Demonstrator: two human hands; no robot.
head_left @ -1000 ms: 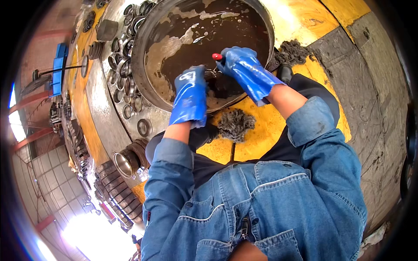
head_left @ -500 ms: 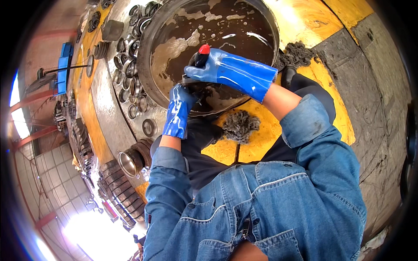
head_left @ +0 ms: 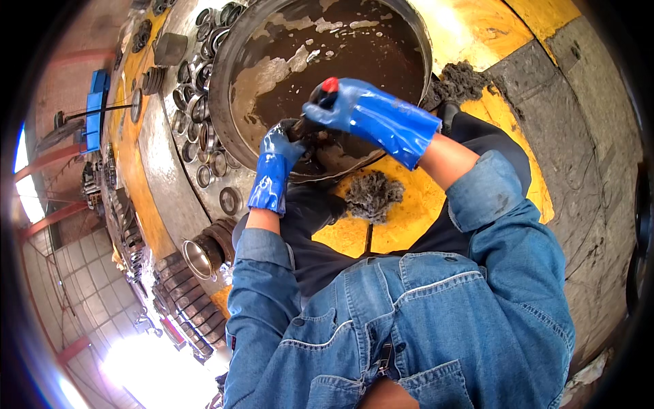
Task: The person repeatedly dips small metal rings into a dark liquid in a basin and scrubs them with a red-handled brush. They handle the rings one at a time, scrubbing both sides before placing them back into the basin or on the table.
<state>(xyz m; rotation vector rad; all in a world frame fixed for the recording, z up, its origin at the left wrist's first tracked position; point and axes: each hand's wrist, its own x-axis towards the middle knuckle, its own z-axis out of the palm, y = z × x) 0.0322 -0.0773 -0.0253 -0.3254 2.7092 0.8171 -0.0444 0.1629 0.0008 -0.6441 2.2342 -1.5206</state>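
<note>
Both my hands wear wet blue rubber gloves and work over a large round basin point(head_left: 219, 102) of dark liquid with patches of scum. My right hand point(head_left: 346, 108) is closed around a black-handled tool with a red end point(head_left: 330, 85); its working end is hidden, so its kind is unclear. Below and to the left, my left hand point(head_left: 278, 144) grips a dark, wet part point(head_left: 310, 144) near the basin's near rim. Most of that part is hidden by the gloves, and its shape cannot be made out. The tool's lower end seems to meet it.
Many metal rings point(head_left: 199, 109) lie left of the basin, one single ring point(head_left: 230, 200) nearer me. A larger cylindrical ring point(head_left: 199, 258) stands lower left. Grey fibre clumps lie between my legs point(head_left: 373, 196) and right of the basin point(head_left: 463, 82), on yellow flooring.
My right hand and the tool have shifted right and slightly down. My left hand has moved a little left, and more of the dark part shows between the gloves.
</note>
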